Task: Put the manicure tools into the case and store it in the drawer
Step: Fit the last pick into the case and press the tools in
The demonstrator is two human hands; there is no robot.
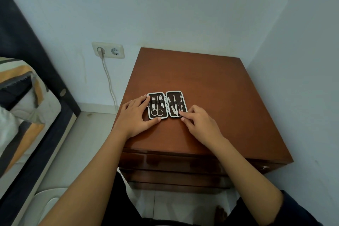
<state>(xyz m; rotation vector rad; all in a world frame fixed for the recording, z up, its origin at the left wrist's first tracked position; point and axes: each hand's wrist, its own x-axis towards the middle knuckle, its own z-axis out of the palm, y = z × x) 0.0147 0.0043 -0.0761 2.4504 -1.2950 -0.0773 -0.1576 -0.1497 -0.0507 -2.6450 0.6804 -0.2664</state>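
Two bare hands on a brown wooden nightstand [211, 82], one at each side of an opened manicure case [167, 105]. Case lying flat near the front-left part of the top, both halves spread side by side, white-rimmed with a dark lining. Left half holding small scissors [157, 111] with round loops toward the near edge, plus two more metal tools under a dark strap (too small to name surely). Right half holding several slim metal tools [175, 105] under a similar strap. Left hand [136, 115] spread flat on the wood, fingers against the case's left rim and thumb tip touching its near-left corner, gripping nothing, merely bracing. Right hand [200, 121] at the case's near-right corner, fingers curled, index and thumb tips pinched together at the lower end of the rightmost thin tool; cannot tell whether actually clamped on it or only pressing beside it. Drawer fronts [170, 165] below the top, all closed, a small knob showing far right. Double wall socket [108, 50] to the left on the pale wall, a white cable [110, 82] plugged into its left outlet and trailing down behind the nightstand. Bed [22, 112] with striped grey, white and orange bedding along the left edge. Pale tiled floor below.
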